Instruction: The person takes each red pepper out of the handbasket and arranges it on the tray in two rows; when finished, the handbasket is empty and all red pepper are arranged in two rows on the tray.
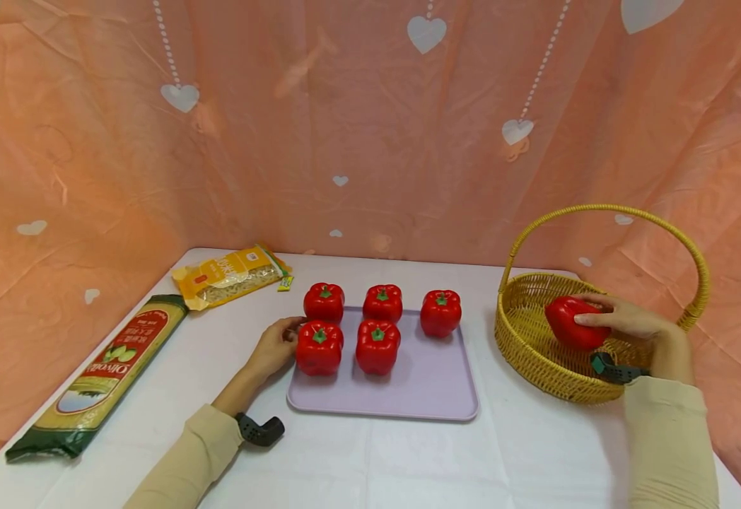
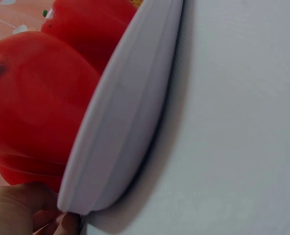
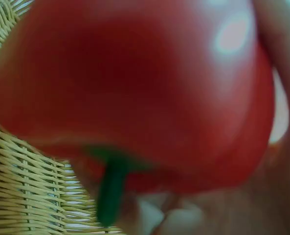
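Note:
My right hand (image 1: 628, 318) grips a red bell pepper (image 1: 575, 324) inside the yellow wicker basket (image 1: 536, 371); its green stem (image 3: 111, 191) points downward in the right wrist view. Over on the left, my left hand (image 1: 276, 348) is at the left rim of the pale purple tray (image 1: 428, 382), thumb and fingers curled about the edge. Right beside those fingers stands another red bell pepper (image 1: 319, 348), stem up. Several more red bell peppers (image 1: 378, 346) stand upright on the tray, some of them along its far rim.
A tall handle (image 1: 606, 207) arches over the basket. At the left edge of the white table lies a long green-and-red pasta packet (image 1: 106, 371). Behind it are a yellow food bag (image 1: 233, 276) and a small green sachet (image 1: 286, 283). An orange curtain (image 1: 370, 141) hangs behind the table.

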A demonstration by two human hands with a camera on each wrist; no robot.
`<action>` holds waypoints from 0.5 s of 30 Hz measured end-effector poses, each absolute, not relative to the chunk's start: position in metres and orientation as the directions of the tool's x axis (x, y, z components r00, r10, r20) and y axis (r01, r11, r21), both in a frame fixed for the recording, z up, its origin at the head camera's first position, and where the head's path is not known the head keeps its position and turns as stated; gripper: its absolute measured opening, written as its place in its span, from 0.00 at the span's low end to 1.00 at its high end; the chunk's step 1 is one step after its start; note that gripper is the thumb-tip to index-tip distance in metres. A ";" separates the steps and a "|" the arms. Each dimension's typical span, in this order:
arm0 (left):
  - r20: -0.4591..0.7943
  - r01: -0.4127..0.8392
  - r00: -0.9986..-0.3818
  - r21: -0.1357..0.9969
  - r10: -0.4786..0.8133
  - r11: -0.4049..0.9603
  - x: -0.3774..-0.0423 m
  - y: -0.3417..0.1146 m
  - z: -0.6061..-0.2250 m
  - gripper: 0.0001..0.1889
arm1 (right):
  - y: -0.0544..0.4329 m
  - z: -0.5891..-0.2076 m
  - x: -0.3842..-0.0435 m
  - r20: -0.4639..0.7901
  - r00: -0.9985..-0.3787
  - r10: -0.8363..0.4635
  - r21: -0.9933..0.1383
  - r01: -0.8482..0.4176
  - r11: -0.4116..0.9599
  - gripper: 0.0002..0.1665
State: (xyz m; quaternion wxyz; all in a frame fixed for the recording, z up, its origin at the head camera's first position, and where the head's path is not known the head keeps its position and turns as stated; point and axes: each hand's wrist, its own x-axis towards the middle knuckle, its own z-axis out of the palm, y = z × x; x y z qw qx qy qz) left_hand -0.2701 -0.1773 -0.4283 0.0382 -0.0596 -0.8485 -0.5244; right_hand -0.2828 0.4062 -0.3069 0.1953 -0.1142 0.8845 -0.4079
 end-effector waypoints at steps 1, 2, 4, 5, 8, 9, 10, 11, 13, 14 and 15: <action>0.129 0.143 -0.990 0.884 0.062 0.445 -0.270 -0.177 -0.428 0.23 | 0.405 -0.306 -0.283 -0.239 -0.899 -0.366 -0.782 -0.045 0.621 0.35; 0.130 0.144 -0.990 0.884 0.063 0.445 -0.270 -0.177 -0.428 0.23 | 0.404 -0.305 -0.282 -0.223 -0.904 -0.364 -0.788 -0.053 0.613 0.33; 0.132 0.146 -0.989 0.882 0.064 0.448 -0.269 -0.177 -0.428 0.23 | 0.401 -0.302 -0.280 -0.172 -0.919 -0.355 -0.774 -0.097 0.626 0.31; 0.133 0.148 -0.989 0.882 0.066 0.448 -0.269 -0.177 -0.428 0.23 | 0.398 -0.301 -0.279 -0.146 -0.926 -0.348 -0.759 -0.121 0.639 0.31; 0.132 0.147 -0.989 0.881 0.065 0.450 -0.270 -0.177 -0.428 0.23 | 0.388 -0.295 -0.276 -0.064 -0.935 -0.349 -0.724 -0.197 0.661 0.31; 0.131 0.146 -0.989 0.881 0.065 0.450 -0.270 -0.177 -0.428 0.23 | 0.384 -0.293 -0.275 -0.050 -0.934 -0.355 -0.719 -0.213 0.661 0.32; 0.131 0.146 -0.989 0.881 0.065 0.451 -0.270 -0.177 -0.428 0.23 | 0.380 -0.291 -0.274 -0.034 -0.930 -0.366 -0.714 -0.234 0.660 0.32; 0.130 0.145 -0.989 0.882 0.064 0.449 -0.270 -0.177 -0.428 0.23 | 0.375 -0.288 -0.273 -0.024 -0.924 -0.380 -0.708 -0.253 0.659 0.33; 0.129 0.144 -0.990 0.881 0.065 0.451 -0.270 -0.177 -0.428 0.23 | 0.366 -0.283 -0.271 0.001 -0.908 -0.418 -0.709 -0.295 0.640 0.33; 0.127 0.143 -0.990 0.881 0.065 0.451 -0.270 -0.177 -0.428 0.23 | 0.362 -0.281 -0.270 0.012 -0.899 -0.437 -0.712 -0.315 0.627 0.33; 0.127 0.143 -0.990 0.880 0.065 0.453 -0.270 -0.177 -0.427 0.23 | 0.356 -0.280 -0.268 0.025 -0.890 -0.455 -0.708 -0.337 0.620 0.33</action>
